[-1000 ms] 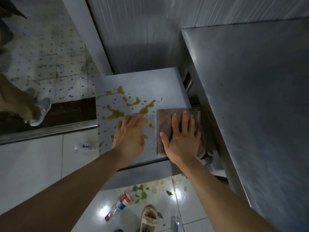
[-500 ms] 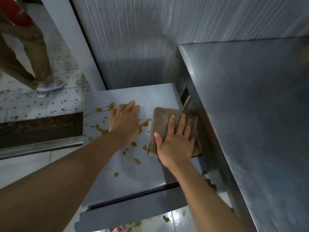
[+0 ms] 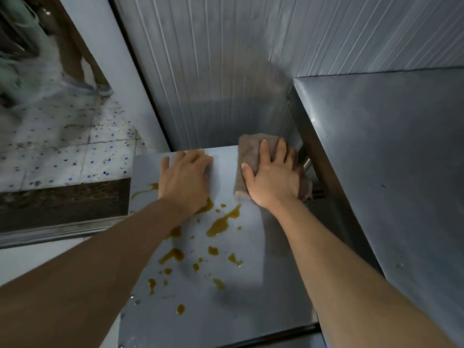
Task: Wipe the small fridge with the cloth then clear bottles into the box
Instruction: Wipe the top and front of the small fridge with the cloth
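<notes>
Wiping step: right hand (image 3: 272, 178) presses flat on the cloth (image 3: 251, 156) at the fridge top's (image 3: 251, 297) far right, left hand (image 3: 185, 179) flat, fingers relaxed, beside it; next sweep needs to come near-left over the brown spills (image 3: 222, 222).

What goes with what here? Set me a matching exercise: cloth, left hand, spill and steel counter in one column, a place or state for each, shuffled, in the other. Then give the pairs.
Column 1
1. cloth
2. left hand
3. spill
4. steel counter

Column 2
A. rests flat on the fridge top, holding nothing
B. pressed under the right hand at the far right corner
C. stands to the right of the fridge, higher than its top
D. spattered in yellow-brown blots across the middle

Pairs: 1-B, 2-A, 3-D, 4-C
</notes>
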